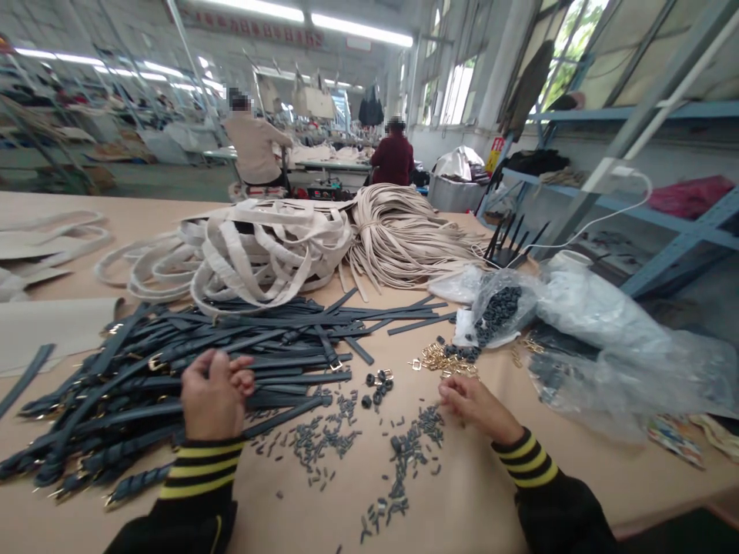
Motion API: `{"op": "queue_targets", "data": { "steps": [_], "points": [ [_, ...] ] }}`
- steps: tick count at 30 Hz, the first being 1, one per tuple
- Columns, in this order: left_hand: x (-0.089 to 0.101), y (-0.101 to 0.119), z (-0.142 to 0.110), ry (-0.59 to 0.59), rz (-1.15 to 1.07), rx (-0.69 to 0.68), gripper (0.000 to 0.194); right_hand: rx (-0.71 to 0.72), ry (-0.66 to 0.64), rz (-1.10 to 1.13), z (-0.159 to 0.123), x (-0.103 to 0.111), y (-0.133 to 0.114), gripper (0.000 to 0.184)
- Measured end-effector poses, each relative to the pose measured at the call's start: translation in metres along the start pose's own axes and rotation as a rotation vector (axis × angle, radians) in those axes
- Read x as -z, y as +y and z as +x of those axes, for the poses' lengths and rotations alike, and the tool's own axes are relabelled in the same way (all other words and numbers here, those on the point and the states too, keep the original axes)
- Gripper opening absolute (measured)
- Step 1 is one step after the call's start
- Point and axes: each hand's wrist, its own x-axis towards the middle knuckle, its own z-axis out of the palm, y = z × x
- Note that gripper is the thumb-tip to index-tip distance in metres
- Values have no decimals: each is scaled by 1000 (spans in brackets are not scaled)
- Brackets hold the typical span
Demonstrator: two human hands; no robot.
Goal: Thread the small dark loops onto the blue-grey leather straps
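Note:
My left hand (215, 394) is closed, its fingers curled on one of the dark blue straps (173, 362) that lie in a big heap across the tan table (462, 492). My right hand (470, 400) rests on the table with fingers pinched together right beside the pile of gold buckles (442, 358); what it pinches is too small to name. Small dark loops and scraps (404, 454) are scattered between my hands. Both sleeves are black with yellow stripes.
Cream straps (259, 246) and a bundle of thin cream cords (398, 231) lie behind the blue heap. Clear plastic bags (577, 308), one holding dark pieces, sit at right by blue metal shelving (663, 215). Two people sit working at far tables.

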Motion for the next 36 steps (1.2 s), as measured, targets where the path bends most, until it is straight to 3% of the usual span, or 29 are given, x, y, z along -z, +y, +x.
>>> {"op": "queue_targets", "data": {
  "steps": [1,3,5,6,10,15,19,22,27,29,32,36],
  "points": [
    [-4,-11,-10,-73,96,-8,32,6,39,-63,5,4,5,28],
    [-16,-37,-40,-343,353,-55,29,18,96,-156,19,11,10,28],
    [-33,-63,-68,-584,611,-192,23,34,141,-251,40,16,9,25],
    [-40,-73,-79,-639,711,-292,21,43,164,-308,52,17,8,23],
    [-58,-97,-95,-677,924,-572,19,63,210,-523,107,16,3,21],
    [-59,-99,-94,-782,948,-621,19,48,145,-731,150,7,4,18],
    [-60,-97,-95,-798,896,-564,19,84,76,-857,151,8,0,11],
    [-61,-97,-94,-784,822,-478,19,199,24,-917,136,9,-20,13],
    [-60,-88,-92,-642,437,-178,43,421,-62,-935,81,-7,-82,19],
    [-57,-80,-95,-594,253,-10,40,491,-98,-897,53,-18,-100,16],
    [-48,-71,-106,-606,130,185,28,415,-162,-701,20,-31,-101,14],
    [-37,-71,-128,-606,90,408,32,149,-299,-216,-6,-41,-73,15]
  ]
}}
